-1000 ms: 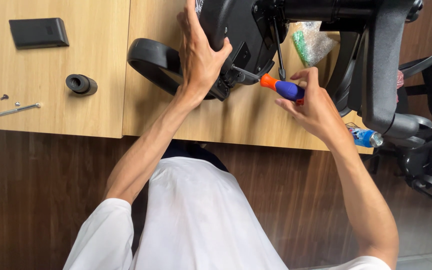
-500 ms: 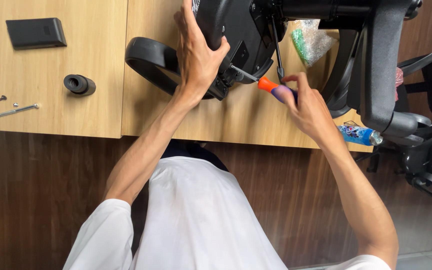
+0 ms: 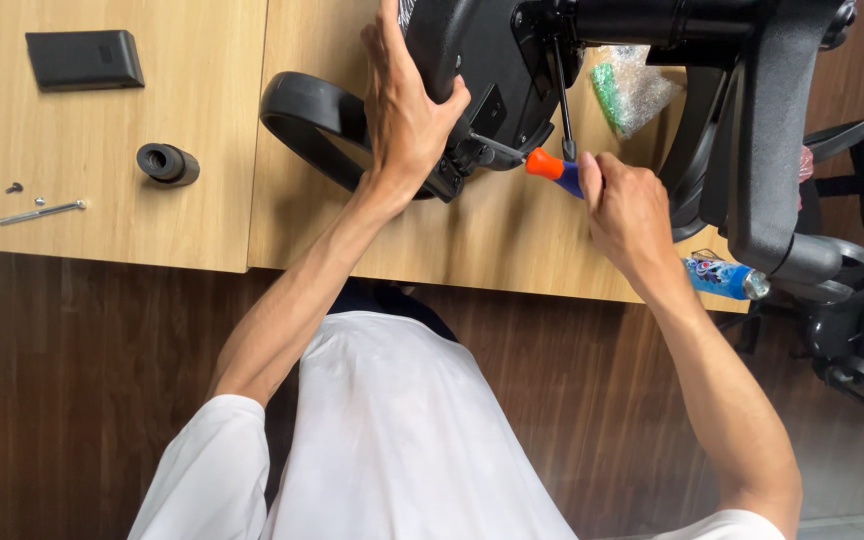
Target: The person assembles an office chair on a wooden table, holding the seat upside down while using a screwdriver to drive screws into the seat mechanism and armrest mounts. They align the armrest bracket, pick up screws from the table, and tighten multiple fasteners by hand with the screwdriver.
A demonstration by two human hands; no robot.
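Change: screwdriver (image 3: 552, 168) shaft now seated deeper toward the chair mechanism than a second ago; the right hand (image 3: 627, 210) has slid up the handle, so less of the blue-and-orange grip shows. Reads as the driver being engaged on a fastener rather than approaching it.
Left hand (image 3: 407, 105): unchanged, palm and fingers spread flat over the black chair base (image 3: 482, 60), pressing it down on the wooden table (image 3: 202, 130); wrapped on nothing.
Right hand: closed round the screwdriver handle, wrist at 4 o'clock from the tip.
Tool position: tip at 10 o'clock from the right hand, meeting the underside bracket just beside the left thumb.
Armrest loop (image 3: 302, 120): 9 o'clock of the left hand, touching the table.
Loose parts: black bushing (image 3: 167, 163), long bolt (image 3: 42, 211), black pad (image 3: 84, 59), all well apart at 9 o'clock.
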